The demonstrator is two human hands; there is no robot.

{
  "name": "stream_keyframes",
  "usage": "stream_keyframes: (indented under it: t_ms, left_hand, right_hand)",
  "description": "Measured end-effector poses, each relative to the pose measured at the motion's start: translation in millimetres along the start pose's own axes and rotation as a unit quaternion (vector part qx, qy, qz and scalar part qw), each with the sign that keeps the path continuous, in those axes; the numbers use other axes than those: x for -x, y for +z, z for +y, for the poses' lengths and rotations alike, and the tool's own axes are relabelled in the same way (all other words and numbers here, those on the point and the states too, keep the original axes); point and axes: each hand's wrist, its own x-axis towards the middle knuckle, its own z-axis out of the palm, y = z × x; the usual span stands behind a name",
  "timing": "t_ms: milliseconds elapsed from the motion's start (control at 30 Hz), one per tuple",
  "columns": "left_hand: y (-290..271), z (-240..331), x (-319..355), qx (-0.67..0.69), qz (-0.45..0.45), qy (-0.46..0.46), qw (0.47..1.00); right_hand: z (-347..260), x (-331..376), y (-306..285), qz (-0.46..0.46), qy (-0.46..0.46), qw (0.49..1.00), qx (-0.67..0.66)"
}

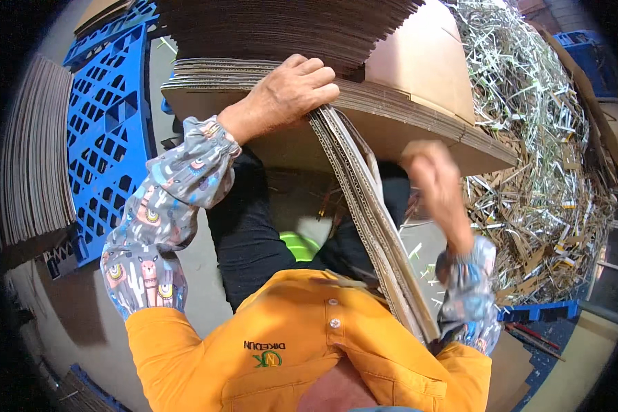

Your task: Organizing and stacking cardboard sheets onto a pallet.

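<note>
The left hand point(285, 96) is curled closed over the upper end of a cardboard bundle point(356, 196), which slants down and to the right. The right hand point(432, 182), blurred beside it, looks half curled; whether it holds anything cannot be told. The work seems midway: scraps point(539, 226) are heaped at right, while sheets point(419, 113) and a stack point(268, 31) appear left to handle. Beyond lie grey floor point(200, 266) and a blue pallet point(113, 130)

brown cardboard bundle point(374, 223), orange shirt point(309, 343), grey llama-and-cactus sleeves point(165, 213), blue pallet point(143, 89), black trousers point(247, 240).
</note>
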Motion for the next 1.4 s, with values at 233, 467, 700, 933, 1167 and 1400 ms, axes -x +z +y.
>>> stream_keyframes:
  t_ms: [233,467,700,933,1167,1400]
  left_hand:
    - [-5.6,12.9,-3.5,0.076,0.004,0.007,0.997]
    - [-101.8,35.2,46.5,0.147,-0.182,-0.025,0.972]
    - [-136.5,41.2,76.2,0.011,-0.166,-0.084,0.982]
    - [-185.4,-9.1,169.3,-0.118,-0.233,-0.203,0.944]
    - [-199.2,61.9,206.6,-0.146,-0.22,-0.244,0.933]
    - [-221.1,113.6,124.7,-0.186,-0.205,-0.097,0.956]
  right_hand:
    - [102.5,-70.0,24.1,0.195,-0.029,0.895,0.401]
    - [120.6,-87.1,23.0,0.227,-0.044,0.873,0.43]
    - [118.5,-93.5,27.1,0.267,-0.038,0.879,0.393]
    - [116.4,-81.3,23.5,0.212,-0.058,0.889,0.403]
    - [124.0,-93.7,34.4,0.144,-0.013,0.909,0.39]
    - [206.4,-100.4,41.3,0.01,-0.11,0.857,0.504]
